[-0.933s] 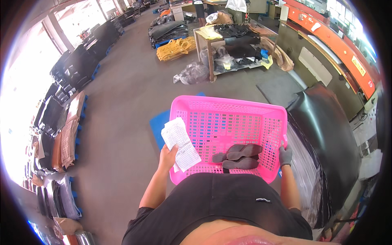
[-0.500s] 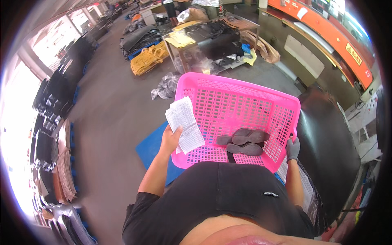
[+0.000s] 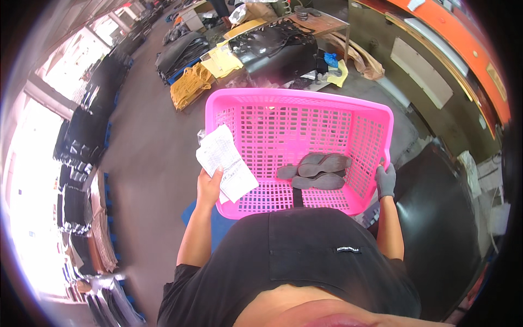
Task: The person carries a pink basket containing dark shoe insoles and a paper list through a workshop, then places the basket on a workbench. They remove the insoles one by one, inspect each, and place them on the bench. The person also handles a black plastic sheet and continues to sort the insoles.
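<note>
A pink plastic basket (image 3: 294,94) with slotted walls is held out in front of my body, its open top tipped toward me. Several dark grey shoe soles (image 3: 321,181) lie together inside, toward the near right. My bare left hand (image 3: 209,186) is closed at the basket's left side, its thumb pressing some white printed paper sheets (image 3: 229,166) there. Whether its hidden fingers also grip the rim I cannot tell. My right hand (image 3: 385,181), in a grey glove, is closed round the right rim. A black strap (image 3: 297,197) shows at the basket's near wall.
Ahead stands a table (image 3: 327,26) with black sheets (image 3: 278,38) and yellow sheets (image 3: 222,61); a yellow pile (image 3: 190,84) lies beside it. Stacked dark material (image 3: 81,128) lines the left. An orange machine (image 3: 463,32) and a large black sheet (image 3: 436,218) are at right.
The table and piles ahead have come closer, and the blue sheet on the floor has slid further beneath the basket. Both hands keep their hold, and the soles stay inside.
</note>
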{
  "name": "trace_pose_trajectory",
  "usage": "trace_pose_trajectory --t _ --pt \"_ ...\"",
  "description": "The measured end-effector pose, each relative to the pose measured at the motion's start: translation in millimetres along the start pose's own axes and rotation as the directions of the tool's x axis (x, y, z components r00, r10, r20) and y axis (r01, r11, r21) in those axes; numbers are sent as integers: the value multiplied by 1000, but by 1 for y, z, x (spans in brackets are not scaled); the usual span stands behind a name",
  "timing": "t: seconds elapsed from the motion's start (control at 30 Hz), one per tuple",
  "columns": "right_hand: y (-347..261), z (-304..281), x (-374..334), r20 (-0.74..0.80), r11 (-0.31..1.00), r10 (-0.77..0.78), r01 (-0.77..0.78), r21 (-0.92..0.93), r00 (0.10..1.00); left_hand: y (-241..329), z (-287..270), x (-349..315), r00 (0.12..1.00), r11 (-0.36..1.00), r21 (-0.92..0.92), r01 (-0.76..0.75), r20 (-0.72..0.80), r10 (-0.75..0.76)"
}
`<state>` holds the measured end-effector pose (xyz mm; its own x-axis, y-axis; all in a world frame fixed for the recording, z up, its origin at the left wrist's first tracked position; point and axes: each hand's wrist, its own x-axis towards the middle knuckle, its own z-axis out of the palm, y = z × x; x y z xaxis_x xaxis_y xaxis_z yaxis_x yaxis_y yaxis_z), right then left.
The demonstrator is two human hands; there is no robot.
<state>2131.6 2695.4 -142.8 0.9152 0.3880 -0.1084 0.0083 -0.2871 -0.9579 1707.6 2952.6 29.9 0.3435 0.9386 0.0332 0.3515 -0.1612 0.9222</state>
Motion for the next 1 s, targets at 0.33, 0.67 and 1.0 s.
trace_pose_trajectory --t 0.33,0.67,1.0 --pt "-47 67 123 92 989 -110 118 -91 990 10 30 73 979 988 -37 149 -133 -153" --pt "-95 160 246 -31 969 -233 229 -87 972 -19 66 275 998 996 -93 14 -66 -20" --pt "-151 256 318 -15 981 -143 140 -131 990 -7 50 426 995 993 -75 90 -37 -93"
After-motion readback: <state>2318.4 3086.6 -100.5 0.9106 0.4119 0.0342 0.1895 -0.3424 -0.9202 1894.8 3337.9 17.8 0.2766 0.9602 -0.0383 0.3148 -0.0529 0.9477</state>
